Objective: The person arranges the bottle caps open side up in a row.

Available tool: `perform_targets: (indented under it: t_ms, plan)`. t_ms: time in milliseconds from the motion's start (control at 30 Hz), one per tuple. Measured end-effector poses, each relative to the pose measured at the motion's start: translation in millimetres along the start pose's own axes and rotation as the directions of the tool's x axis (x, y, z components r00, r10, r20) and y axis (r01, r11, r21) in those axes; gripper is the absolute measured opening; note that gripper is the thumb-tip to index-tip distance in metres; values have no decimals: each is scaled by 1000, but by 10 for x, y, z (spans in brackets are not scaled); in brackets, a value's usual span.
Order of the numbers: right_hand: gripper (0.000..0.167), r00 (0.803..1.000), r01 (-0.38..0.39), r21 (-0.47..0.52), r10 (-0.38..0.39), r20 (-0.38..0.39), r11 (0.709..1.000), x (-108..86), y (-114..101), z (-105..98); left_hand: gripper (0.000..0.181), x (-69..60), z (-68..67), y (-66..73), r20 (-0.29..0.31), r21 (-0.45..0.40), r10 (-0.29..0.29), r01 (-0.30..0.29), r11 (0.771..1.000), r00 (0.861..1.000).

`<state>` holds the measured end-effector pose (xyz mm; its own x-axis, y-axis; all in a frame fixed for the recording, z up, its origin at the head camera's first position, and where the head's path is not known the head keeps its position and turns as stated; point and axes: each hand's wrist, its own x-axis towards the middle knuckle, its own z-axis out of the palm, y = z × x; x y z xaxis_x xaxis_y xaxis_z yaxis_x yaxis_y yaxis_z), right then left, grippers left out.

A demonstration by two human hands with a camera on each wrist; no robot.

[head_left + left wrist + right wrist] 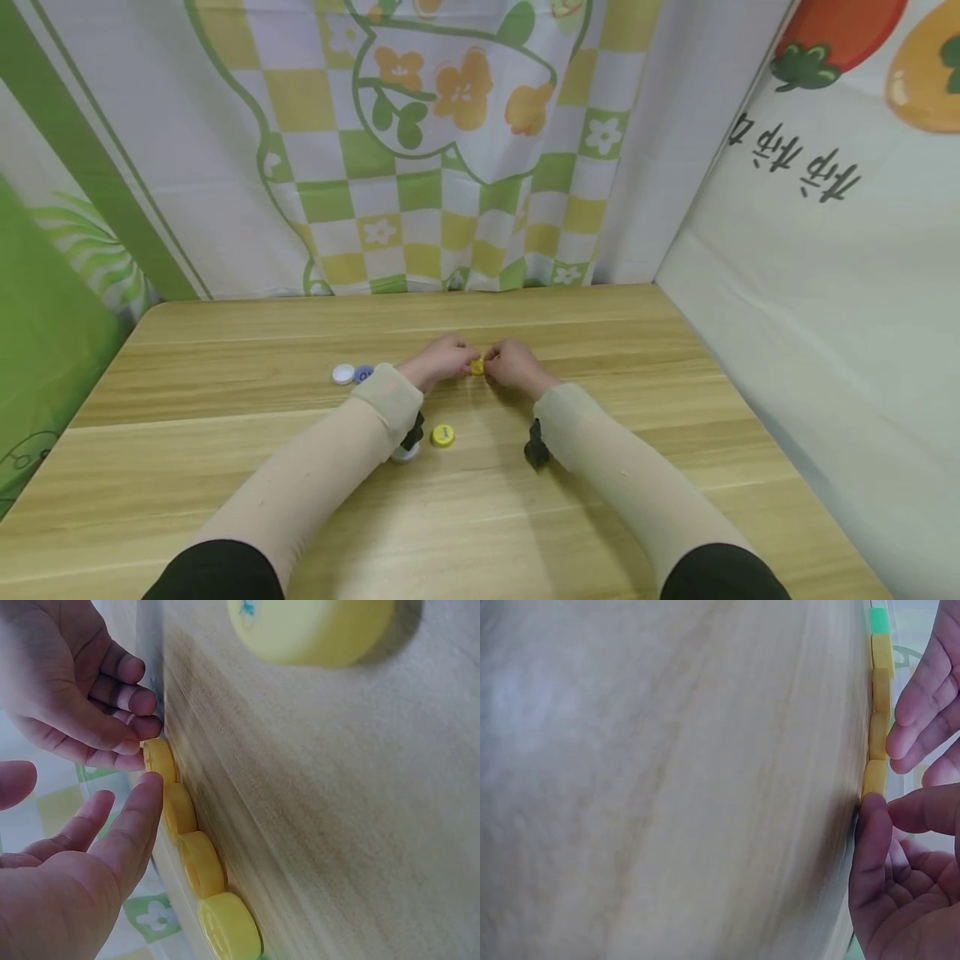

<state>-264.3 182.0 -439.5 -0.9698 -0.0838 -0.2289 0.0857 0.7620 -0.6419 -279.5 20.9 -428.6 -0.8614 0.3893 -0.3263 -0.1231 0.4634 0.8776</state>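
Near the middle of the table, my left hand (444, 358) and right hand (513, 367) face each other across an orange-yellow bottle cap (477, 367). Up close in the left wrist view, this end cap (159, 760) heads a touching row: two more orange caps (201, 864) and a lighter yellow cap (229, 926). My right thumb and index finger pinch the end cap's edge. Fairly straight, my left index finger touches the row beside it, thumb held away. A green cap (879, 620) sits at the row's far end in the right wrist view.
Nearer me lies a yellow cap (443, 435) with blue marking. Beside it a white cap (405, 452) is partly hidden under my left wrist. A white cap (343, 374) and a purple cap (363, 373) lie left of my left sleeve. Printed curtains hang behind the wooden table (637, 517).
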Motion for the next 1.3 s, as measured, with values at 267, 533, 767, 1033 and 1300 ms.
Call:
perform_targets:
  t_ms: [267, 533, 767, 1033, 1300]
  plan:
    - [27, 998, 20, -43, -22, -51, 999, -3, 58, -51, 38, -60, -66, -24, -13, -90, 30, -31, 995, 999]
    - [18, 995, 79, -47, -81, -49, 996, -80, 62, -62, 33, -192, -137, -136, 14, -69, 44, -43, 997, 999]
    - [14, 980, 164, -7, -162, 119, 986, -200, 11, 13, 28, -379, -157, -212, 88, 18, 15, -17, 1000, 996]
    - [13, 941, 175, 63, -185, 283, 983, -339, -32, 141, 26, -584, -203, -287, 177, 76, -16, 3, 997, 984]
    - [14, 922, 135, 95, -160, 351, 986, -414, -38, 209, 26, -664, -242, -368, 190, 130, -21, -4, 991, 982]
